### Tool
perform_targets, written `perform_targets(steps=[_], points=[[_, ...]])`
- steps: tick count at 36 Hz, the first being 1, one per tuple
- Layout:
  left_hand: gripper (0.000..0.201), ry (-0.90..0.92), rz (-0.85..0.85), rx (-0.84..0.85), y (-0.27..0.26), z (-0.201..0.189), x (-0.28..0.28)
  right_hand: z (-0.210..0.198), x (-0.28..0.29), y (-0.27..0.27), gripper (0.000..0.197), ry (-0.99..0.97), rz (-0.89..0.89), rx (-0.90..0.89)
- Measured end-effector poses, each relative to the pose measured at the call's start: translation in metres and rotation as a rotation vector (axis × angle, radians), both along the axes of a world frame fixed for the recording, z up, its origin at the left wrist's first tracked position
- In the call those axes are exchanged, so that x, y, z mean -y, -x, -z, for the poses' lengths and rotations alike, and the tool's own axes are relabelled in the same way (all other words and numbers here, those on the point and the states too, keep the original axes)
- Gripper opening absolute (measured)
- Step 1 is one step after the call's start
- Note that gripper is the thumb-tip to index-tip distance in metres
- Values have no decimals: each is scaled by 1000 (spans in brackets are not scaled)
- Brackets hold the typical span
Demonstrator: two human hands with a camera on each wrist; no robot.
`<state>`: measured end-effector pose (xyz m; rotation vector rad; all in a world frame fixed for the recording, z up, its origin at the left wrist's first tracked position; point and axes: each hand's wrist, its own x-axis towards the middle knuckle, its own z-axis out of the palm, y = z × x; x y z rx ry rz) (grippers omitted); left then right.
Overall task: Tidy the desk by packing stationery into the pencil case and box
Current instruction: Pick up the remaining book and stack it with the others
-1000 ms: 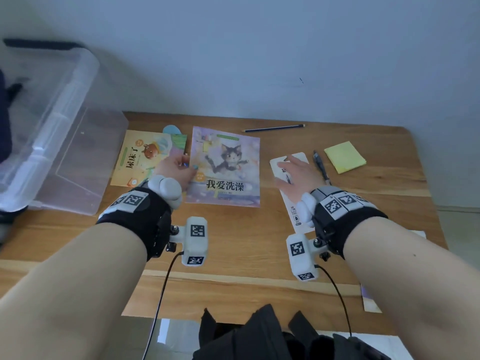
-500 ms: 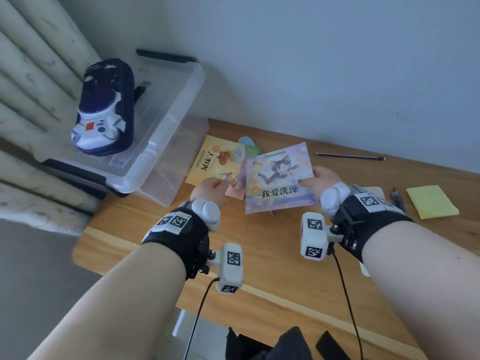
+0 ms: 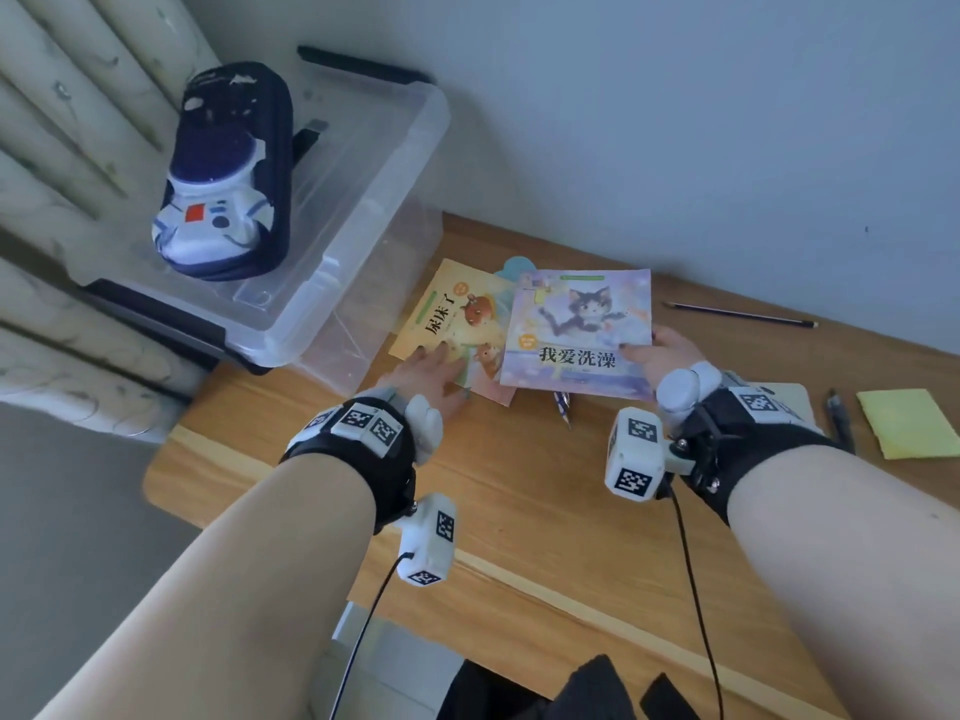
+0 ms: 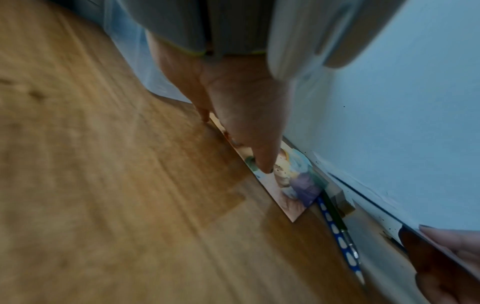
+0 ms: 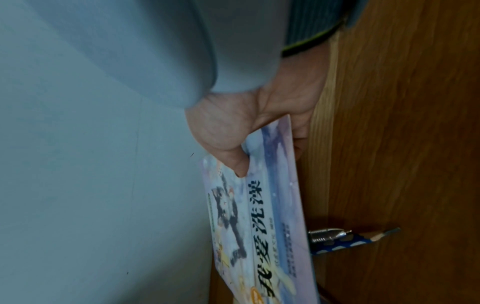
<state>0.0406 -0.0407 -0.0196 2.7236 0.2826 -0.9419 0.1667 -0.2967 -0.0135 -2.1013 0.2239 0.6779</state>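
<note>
A navy astronaut pencil case (image 3: 223,174) lies on the lid of the clear plastic box (image 3: 358,215) at the desk's left end. My right hand (image 3: 640,350) pinches the right edge of the purple cat picture book (image 3: 576,335), thumb on the cover (image 5: 259,226), and holds it tilted off the desk. My left hand (image 3: 441,358) rests with straight fingers on the orange picture book (image 3: 452,314); its fingertips (image 4: 262,162) touch the cover. A blue dotted pencil (image 3: 562,407) and a metal-tipped pen (image 5: 327,234) lie under the raised book.
A black pencil (image 3: 737,314) lies near the wall. Right of my right wrist are a white card (image 3: 784,392), a black pen (image 3: 839,413) and yellow sticky notes (image 3: 909,423). A curtain hangs behind the box. Bare wooden desk (image 3: 519,511) spreads in front.
My right hand left the white card, took the cat book's right edge and raised it. My left hand let go of that book and settled on the orange one. The view swung left.
</note>
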Motion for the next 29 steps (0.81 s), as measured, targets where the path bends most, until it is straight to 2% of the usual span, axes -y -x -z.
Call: perform_targets(steps=[2, 6, 9, 13, 16, 19, 22, 26, 29], points=[[55, -1, 50, 20, 0, -5, 3, -6, 12, 1, 34, -36, 64, -7], [48, 5, 173, 122, -8, -27, 29, -19, 74, 3, 31, -79, 207, 3], [41, 31, 203, 216, -14, -42, 59, -35, 133, 18, 24, -145, 324, 56], [36, 151, 187, 225, -13, -53, 108, -52, 205, 55, 27, -197, 431, 130], [34, 277, 114, 268, -8, -57, 148, -62, 236, 80, 21, -170, 429, 173], [38, 357, -67, 297, 6, -62, 206, -65, 267, 115, 29, -144, 391, 187], [32, 382, -217, 335, 17, -65, 246, -62, 282, 140, 29, -19, 296, 140], [32, 392, -249, 292, 31, -70, 313, -61, 317, 168, 23, 154, 119, 21], [32, 467, -319, 231, 40, -69, 350, -55, 335, 182, 20, 302, 104, -51]])
